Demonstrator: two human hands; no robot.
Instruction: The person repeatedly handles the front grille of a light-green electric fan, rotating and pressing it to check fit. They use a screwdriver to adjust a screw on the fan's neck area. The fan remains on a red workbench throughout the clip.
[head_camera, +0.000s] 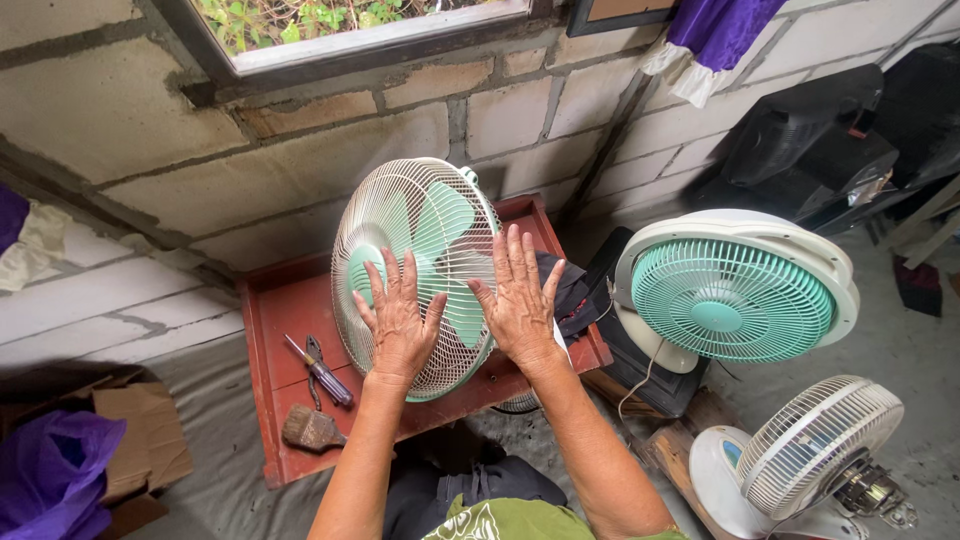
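Note:
A round fan (425, 215) with a cream wire grille and pale green blades stands tilted on a red wooden table (275, 300). My left hand (398, 320) lies flat on the lower front of the grille with fingers spread. My right hand (520, 300) rests flat on the grille's right edge, fingers apart. Neither hand grips anything.
A screwdriver (320, 372), pliers and a brush (312, 430) lie on the table's left part. A teal-grilled fan (735, 295) and a smaller white fan (815, 455) stand on the right. A block wall rises behind; a cardboard box with purple cloth (60, 470) sits at left.

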